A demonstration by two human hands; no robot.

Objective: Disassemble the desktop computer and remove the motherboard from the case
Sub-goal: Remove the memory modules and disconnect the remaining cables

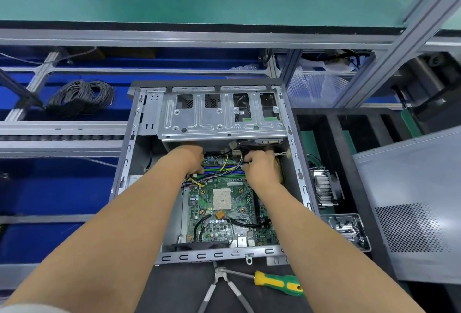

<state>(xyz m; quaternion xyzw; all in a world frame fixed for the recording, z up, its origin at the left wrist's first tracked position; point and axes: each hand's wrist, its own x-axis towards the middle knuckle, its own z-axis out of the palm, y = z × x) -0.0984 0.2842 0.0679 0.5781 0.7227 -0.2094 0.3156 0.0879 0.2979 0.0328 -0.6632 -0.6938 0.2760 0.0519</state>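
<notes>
motherboard (224,213): green board, flat on the floor of the open case (139,123), still wired; bare CPU socket (222,198) mid-board.
board handling: I judge it light, stiff, fragile; I'd hold it by bare edges, off the socket and capacitors.
board axis: long axis looks to run from me toward the drive cage (219,115); component face up. Port edge seems nearest me, not sure.
cables (225,167): yellow/black/purple bundle across the far end of the board, soft; I'd pull by the plugs, not the wires.
left hand (190,158): down at the board's far-left end under the cage, fingers curled by the bundle; can't tell if it grips anything.
right hand (259,165): fingers bunched at the wires near the far-right end, looks like a pinch on a cable or plug; contact hidden.
step: I read this as unplugging leads; board not free yet.
heatsink (324,185): out of the case, in the black tray to the right.
side panel (414,203): off, far right.
screwdriver (277,282): green/yellow, on the mat near me, beside pliers (224,287).
</notes>
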